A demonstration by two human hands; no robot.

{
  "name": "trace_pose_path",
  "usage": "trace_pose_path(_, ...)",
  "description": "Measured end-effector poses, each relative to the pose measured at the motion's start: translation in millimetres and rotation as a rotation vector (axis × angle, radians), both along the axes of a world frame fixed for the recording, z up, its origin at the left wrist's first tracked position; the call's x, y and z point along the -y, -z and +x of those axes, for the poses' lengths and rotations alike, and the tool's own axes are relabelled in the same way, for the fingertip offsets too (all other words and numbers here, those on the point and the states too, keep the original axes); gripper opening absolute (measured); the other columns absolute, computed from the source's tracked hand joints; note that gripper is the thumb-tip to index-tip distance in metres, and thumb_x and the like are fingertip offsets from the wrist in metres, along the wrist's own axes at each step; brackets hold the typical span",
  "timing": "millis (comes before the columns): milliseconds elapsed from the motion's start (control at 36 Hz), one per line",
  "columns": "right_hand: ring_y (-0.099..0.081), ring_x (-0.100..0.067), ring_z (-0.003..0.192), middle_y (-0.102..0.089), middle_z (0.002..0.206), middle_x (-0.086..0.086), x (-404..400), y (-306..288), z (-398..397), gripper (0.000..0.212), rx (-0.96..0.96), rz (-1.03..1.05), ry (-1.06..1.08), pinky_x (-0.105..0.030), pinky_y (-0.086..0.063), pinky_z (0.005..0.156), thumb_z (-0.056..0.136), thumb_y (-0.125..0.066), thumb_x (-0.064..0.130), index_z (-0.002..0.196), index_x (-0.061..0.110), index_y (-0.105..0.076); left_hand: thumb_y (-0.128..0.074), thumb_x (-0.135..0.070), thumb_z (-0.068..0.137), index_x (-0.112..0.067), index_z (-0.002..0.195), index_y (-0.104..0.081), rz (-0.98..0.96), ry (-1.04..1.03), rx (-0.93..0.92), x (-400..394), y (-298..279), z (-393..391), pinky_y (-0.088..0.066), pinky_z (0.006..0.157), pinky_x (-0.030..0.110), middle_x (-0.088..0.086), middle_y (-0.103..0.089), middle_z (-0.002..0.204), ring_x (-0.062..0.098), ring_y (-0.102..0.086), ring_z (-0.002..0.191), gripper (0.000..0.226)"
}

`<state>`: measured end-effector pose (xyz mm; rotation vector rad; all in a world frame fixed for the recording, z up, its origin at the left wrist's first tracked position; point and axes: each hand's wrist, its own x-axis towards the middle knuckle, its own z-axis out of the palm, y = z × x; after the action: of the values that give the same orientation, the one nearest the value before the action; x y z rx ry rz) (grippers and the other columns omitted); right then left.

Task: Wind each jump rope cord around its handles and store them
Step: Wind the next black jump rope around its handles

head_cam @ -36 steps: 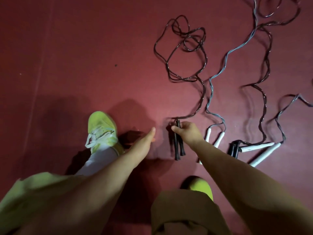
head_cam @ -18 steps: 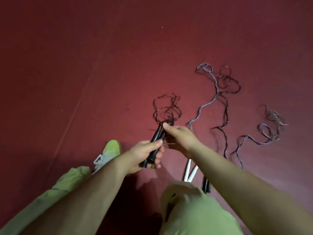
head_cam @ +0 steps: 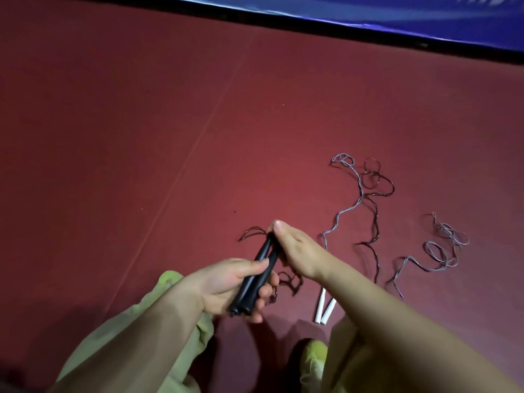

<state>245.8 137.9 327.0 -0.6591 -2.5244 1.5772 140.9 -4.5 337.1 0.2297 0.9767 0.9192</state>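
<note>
Dark red floor (head_cam: 141,137) lies beneath both hands. Left hand (head_cam: 226,285) wraps the lower ends of two slim black plastic jump-rope handles (head_cam: 259,272); right hand (head_cam: 295,251) pinches their upper ends, thin dark cord (head_cam: 252,232) looping just beyond that grip.

Bare forearms, olive-green trousers (head_cam: 136,344), yellow-green shoe (head_cam: 313,354).

There is a single view — a wide-angle camera worn on the person's head, facing forward and steeply down. It sits close above the hands, the left hand (head_cam: 226,285) and right hand (head_cam: 297,251) meeting near the frame's lower middle, forearms entering from the bottom corners. Beyond them the red floor (head_cam: 141,123) fills most of the frame — a blue band (head_cam: 397,12) crosses the top edge.
</note>
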Motion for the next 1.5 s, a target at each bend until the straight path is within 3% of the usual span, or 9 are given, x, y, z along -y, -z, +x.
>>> trace_pose_path(333, -0.050, -0.017, 0.053, -0.056, 0.070, -0.012, 5, 9, -9, 0.096, -0.144, -0.529, 0.026, -0.023, -0.041, 0.052, 0.053, -0.032, 0.101, 0.094, 0.018, -0.057, -0.093, -0.017, 0.051, -0.012, 0.081, -0.065, 0.229, -0.297, 0.285, 4, 3, -13, -0.048, 0.046, 0.024, -0.002, -0.051, 0.064, 0.009, -0.049, 0.049, 0.041)
trace_pose_path(556, -0.051, -0.011, 0.060, -0.057, 0.064, 0.006, 3, -2, -21, 0.067, 0.071, -0.216, -0.142, -0.027, -0.039, 0.061, 0.078, -0.005, 0.081, 0.074, 0.047, -0.062, -0.094, -0.022, 0.052, -0.008, 0.100, -0.072, 0.346, -0.493, 0.315, -8, 18, -44, -0.042, 0.038, 0.020, -0.005, -0.043, 0.058, 0.005, -0.042, 0.042, 0.054)
trace_pose_path(694, -0.056, -0.008, 0.059, -0.065, 0.066, 0.008, -11, -13, -30, 0.083, 0.206, -0.072, -0.149, -0.031, -0.043, 0.063, 0.089, -0.015, 0.073, 0.095, 0.012, -0.070, -0.063, -0.019, 0.078, -0.007, 0.125, -0.055, 0.211, -0.619, 0.074, -15, 24, -57, -0.037, 0.039, 0.018, -0.005, -0.040, 0.058, 0.005, -0.038, 0.043, 0.049)
trace_pose_path(778, -0.055, -0.020, 0.056, -0.065, 0.069, -0.012, -17, -25, -29, 0.053, 0.210, 0.031, -0.134, -0.044, -0.049, 0.063, 0.088, -0.041, 0.059, 0.083, 0.012, -0.064, -0.054, -0.010, 0.087, -0.007, 0.121, -0.056, 0.122, -0.550, -0.096, -17, 27, -62, -0.037, 0.040, 0.020, -0.004, -0.042, 0.060, 0.007, -0.039, 0.045, 0.034)
trace_pose_path(889, -0.049, -0.001, 0.046, -0.057, 0.052, 0.017, -25, -39, -27, 0.008, 0.179, 0.088, -0.184, -0.023, -0.040, 0.054, 0.093, -0.061, 0.019, 0.091, 0.021, -0.068, -0.050, -0.001, 0.093, -0.005, 0.103, -0.054, 0.047, -0.323, -0.250, -20, 28, -53, -0.037, 0.039, 0.021, -0.002, -0.046, 0.057, 0.008, -0.040, 0.044, 0.012)
trace_pose_path(1000, -0.053, 0.002, 0.053, -0.063, 0.059, 0.015, -24, -42, -27, 0.014, 0.154, 0.092, -0.260, -0.015, -0.041, 0.055, 0.085, -0.070, 0.012, 0.078, 0.024, -0.067, -0.052, 0.000, 0.093, -0.012, 0.081, -0.047, 0.079, 0.011, -0.368, -21, 31, -37, -0.036, 0.042, 0.020, -0.005, -0.046, 0.055, 0.006, -0.039, 0.044, 0.017)
trace_pose_path(1167, -0.043, -0.001, 0.049, -0.053, 0.050, 0.015, -29, -37, -27, 0.027, 0.090, -0.066, -0.269, -0.017, -0.037, 0.050, 0.076, -0.079, 0.006, 0.066, 0.019, -0.057, -0.058, -0.016, 0.078, -0.018, 0.101, -0.062, 0.139, 0.283, -0.288, -20, 28, -19, -0.038, 0.045, 0.019, -0.006, -0.043, 0.058, 0.006, -0.040, 0.047, 0.024)
trace_pose_path(1389, -0.042, -0.003, 0.045, -0.049, 0.051, 0.010, -28, -9, -29, 0.016, 0.022, -0.657, -0.226, -0.016, -0.033, 0.046, 0.077, -0.062, 0.014, 0.063, 0.020, -0.059, -0.079, -0.042, 0.072, -0.018, 0.103, -0.065, 0.357, 0.324, 0.092, -14, 29, -29, -0.039, 0.045, 0.018, -0.007, -0.046, 0.063, 0.003, -0.042, 0.049, 0.042)
trace_pose_path(1500, -0.047, -0.008, 0.050, -0.061, 0.064, 0.003, -34, -5, -28, 0.030, -0.130, -0.822, -0.179, -0.019, -0.035, 0.046, 0.069, -0.078, 0.049, 0.075, 0.020, -0.071, -0.077, -0.039, 0.075, -0.023, 0.101, -0.069, 0.408, 0.143, 0.206, -13, 30, -39, -0.040, 0.044, 0.016, -0.009, -0.050, 0.065, 0.001, -0.043, 0.048, 0.032)
